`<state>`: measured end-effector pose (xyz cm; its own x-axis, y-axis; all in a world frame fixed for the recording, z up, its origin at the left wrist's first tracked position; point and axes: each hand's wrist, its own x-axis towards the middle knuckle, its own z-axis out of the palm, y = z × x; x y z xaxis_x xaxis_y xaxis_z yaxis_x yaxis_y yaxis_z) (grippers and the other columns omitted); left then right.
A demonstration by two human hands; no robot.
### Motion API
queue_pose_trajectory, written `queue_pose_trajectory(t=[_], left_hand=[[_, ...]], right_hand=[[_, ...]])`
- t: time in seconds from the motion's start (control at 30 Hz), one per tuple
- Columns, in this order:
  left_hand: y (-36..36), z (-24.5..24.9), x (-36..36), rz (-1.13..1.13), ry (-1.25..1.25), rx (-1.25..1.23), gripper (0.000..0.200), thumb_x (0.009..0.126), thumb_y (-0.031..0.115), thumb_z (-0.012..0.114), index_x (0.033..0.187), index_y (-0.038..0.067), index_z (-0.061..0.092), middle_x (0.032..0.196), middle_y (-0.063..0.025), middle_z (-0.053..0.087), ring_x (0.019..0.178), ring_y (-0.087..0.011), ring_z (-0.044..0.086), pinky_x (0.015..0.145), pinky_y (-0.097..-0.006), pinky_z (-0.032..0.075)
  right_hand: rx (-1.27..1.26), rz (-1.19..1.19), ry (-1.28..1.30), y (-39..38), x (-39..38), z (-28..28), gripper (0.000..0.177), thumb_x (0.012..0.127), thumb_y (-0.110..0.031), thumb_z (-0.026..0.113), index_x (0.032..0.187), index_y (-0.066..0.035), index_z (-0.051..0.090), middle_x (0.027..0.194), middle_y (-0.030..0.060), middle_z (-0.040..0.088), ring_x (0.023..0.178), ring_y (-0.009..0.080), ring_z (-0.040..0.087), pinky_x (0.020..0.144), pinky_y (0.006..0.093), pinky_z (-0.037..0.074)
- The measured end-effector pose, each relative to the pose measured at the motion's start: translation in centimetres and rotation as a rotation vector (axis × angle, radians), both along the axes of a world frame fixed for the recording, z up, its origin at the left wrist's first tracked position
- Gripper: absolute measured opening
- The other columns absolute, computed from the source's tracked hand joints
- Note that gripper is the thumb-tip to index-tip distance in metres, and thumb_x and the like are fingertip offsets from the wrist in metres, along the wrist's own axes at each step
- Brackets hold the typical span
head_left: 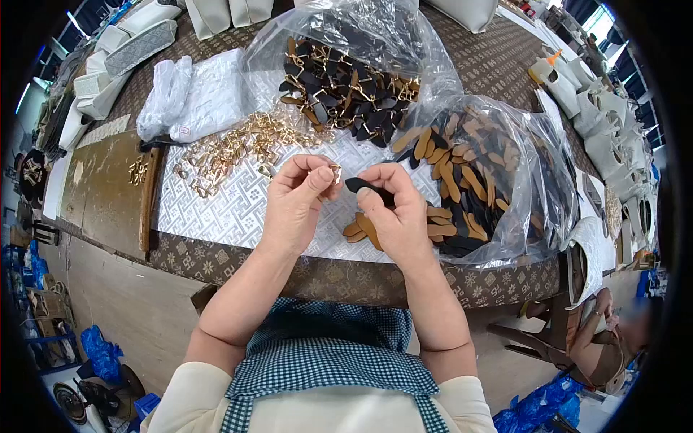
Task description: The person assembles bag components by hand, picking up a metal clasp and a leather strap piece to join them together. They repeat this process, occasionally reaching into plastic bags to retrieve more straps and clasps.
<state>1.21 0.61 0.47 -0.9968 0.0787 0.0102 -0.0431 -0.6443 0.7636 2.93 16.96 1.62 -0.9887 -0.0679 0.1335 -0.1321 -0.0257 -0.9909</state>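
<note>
Between the fingertips of my left hand (303, 191) is a small gold metal buckle (336, 173). My right hand (393, 206) pinches a black leather tab (359, 185), its rounded end pointing toward the buckle; the two pieces look slightly apart. A pile of loose gold metal buckles (238, 148) lies on the patterned white sheet (209, 224), beyond my left hand. To the right of my right hand, brown and black leather tabs (469, 180) spill out of a clear plastic bag (552, 169). A few brown tabs (367, 229) lie just below my right hand.
Behind my hands, another clear bag (382, 36) holds black tabs with gold hardware (346, 90). White plastic packets (191, 94) lie at the back left, near a wooden board (105, 195). Pale bags (603, 123) line the right side. A seated person (603, 339) is at lower right.
</note>
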Motion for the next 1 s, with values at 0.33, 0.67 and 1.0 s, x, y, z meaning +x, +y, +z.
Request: queue_pose_trajectory(t=[0.33, 0.67, 1.0], left_hand=[[0.6, 0.1, 1.1, -0.026, 0.051, -0.344, 0.021, 0.089, 0.017, 0.074, 0.099, 0.001, 0.065, 0.09, -0.0017, 0.066, 0.082, -0.0083, 0.06, 0.073, -0.0228, 0.049], [-1.9, 0.9, -0.1, -0.303, 0.007, -0.455, 0.018, 0.093, 0.018, 0.069, 0.092, 0.001, 0.062, 0.084, -0.0002, 0.063, 0.073, -0.006, 0.057, 0.066, -0.0217, 0.048], [-1.0, 0.6, 0.3, -0.212, 0.025, -0.439, 0.011, 0.095, 0.012, 0.059, 0.091, 0.001, 0.056, 0.085, -0.0038, 0.062, 0.071, -0.0094, 0.062, 0.068, -0.0247, 0.054]], right_hand=[[0.035, -0.013, 0.088, -0.3, 0.2, 0.3, 0.023, 0.09, -0.005, 0.063, 0.112, 0.0, 0.057, 0.089, 0.0061, 0.067, 0.079, 0.0093, 0.062, 0.071, 0.0241, 0.05], [0.221, 0.0, 0.106, -0.6, 0.4, 0.3, 0.031, 0.079, -0.01, 0.076, 0.106, -0.003, 0.062, 0.083, 0.0058, 0.069, 0.072, 0.0115, 0.066, 0.066, 0.0263, 0.053], [0.19, 0.048, 0.054, -0.1, 0.0, -0.2, 0.03, 0.079, -0.01, 0.073, 0.105, -0.004, 0.059, 0.085, 0.0075, 0.068, 0.073, 0.0132, 0.066, 0.068, 0.0271, 0.053]])
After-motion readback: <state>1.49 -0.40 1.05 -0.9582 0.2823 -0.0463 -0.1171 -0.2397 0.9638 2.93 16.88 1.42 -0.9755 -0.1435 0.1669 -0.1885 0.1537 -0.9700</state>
